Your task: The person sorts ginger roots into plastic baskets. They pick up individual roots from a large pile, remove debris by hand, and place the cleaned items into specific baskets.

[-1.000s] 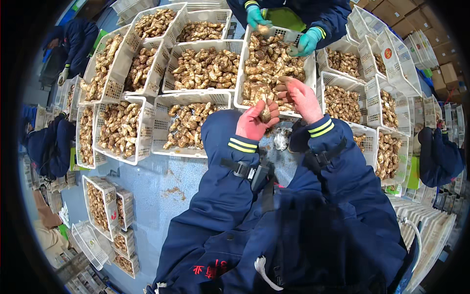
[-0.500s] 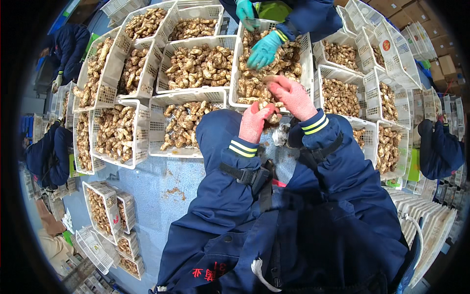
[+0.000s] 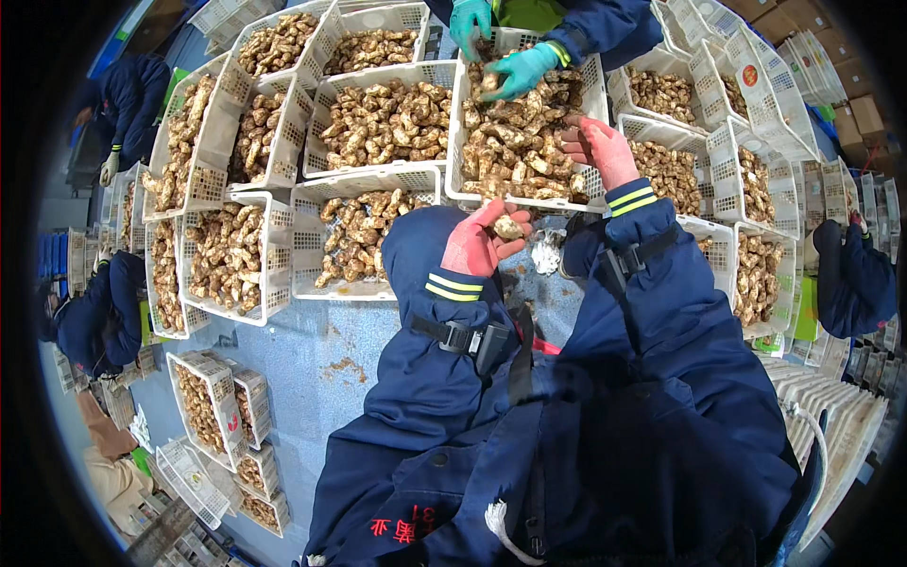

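Note:
My left hand (image 3: 474,245), in a pink glove, cradles a pale, stubby mushroom (image 3: 507,228) against its fingers, palm turned up, just in front of a white plastic crate (image 3: 593,113). Brown-and-cream mushrooms (image 3: 515,137) are heaped in that crate. Over its right side reaches my right hand (image 3: 605,153), also pink-gloved, fingers stretched out and holding nothing visible. At the crate's far end a co-worker's two teal-gloved hands (image 3: 521,71) are among the mushrooms, one of them at a pale piece.
Crates of mushrooms stand left (image 3: 383,123) and right (image 3: 666,170). Stacked white crates (image 3: 817,425) are at lower right. Smaller filled crates (image 3: 203,406) sit on the blue floor (image 3: 312,378), which has brown dirt. Other people work at both sides.
My hands have parted: the right moved up and right over the crate and opened, while the left kept a mushroom. The co-worker's hands shifted toward the crate's far end.

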Demonstrator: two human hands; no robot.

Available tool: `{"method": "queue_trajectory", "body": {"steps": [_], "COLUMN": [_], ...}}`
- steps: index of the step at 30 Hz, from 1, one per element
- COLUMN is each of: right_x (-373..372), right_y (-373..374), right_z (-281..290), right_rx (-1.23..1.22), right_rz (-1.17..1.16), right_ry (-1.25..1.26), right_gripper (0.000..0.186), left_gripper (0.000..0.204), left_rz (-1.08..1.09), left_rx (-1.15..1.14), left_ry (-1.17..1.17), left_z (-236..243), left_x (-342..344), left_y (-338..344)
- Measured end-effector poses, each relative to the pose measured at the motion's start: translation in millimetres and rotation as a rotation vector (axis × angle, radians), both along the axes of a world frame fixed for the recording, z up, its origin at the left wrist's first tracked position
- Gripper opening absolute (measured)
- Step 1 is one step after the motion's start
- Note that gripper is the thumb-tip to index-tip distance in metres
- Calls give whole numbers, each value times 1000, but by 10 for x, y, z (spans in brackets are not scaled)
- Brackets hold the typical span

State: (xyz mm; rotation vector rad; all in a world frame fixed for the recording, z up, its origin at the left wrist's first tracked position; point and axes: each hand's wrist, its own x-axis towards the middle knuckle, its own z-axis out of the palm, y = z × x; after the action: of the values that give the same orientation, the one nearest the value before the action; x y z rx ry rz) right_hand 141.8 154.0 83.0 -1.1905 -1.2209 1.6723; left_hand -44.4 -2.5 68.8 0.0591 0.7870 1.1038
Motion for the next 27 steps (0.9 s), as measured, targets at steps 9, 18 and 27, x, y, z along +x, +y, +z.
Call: {"method": "queue_trajectory", "body": {"steps": [9, 18, 27], "right_x": [46, -176, -226], "right_y": [608, 554, 487], "right_z": [-1094, -2001, -1703], "right_rx": [230, 608, 594], "right_rz": [539, 838, 609], "right_ry": [-1262, -1789, -1651], "right_gripper": [42, 25, 29], "left_gripper": [34, 36, 34], "left_rz": [488, 207, 223], "left_rx": [198, 121, 170], "left_ry": [-201, -30, -30], "left_z": [-26, -159, -178], "left_x": [-584, 47, 65], "left_y": [540, 420, 422]}}
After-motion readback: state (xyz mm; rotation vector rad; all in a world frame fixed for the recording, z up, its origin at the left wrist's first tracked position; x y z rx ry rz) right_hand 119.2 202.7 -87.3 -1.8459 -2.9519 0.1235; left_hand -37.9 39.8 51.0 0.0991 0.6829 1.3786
